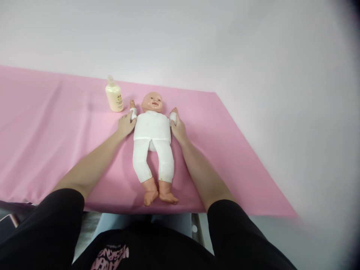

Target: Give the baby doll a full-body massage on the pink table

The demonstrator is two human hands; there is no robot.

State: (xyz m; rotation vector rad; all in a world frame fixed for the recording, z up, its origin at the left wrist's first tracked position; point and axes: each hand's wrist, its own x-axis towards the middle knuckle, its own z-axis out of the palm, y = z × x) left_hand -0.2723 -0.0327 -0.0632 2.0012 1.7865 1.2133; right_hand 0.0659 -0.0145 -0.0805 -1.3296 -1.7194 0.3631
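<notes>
Closed around the white sleeves [173,119] of the doll [152,125], as far as I can judge from my distant place, are the left hand [126,123] and the right hand [179,128], one on each arm, while the doll lies face up on the pink cover [225,157]. I believe the step in hand is holding both arms out, and any move of them would call for a light, equal grip. Its feet [150,192] lie near the front edge, the pump bottle [114,98] stands close beyond the left hand, and more room extends leftward than toward the slanted right edge.
</notes>
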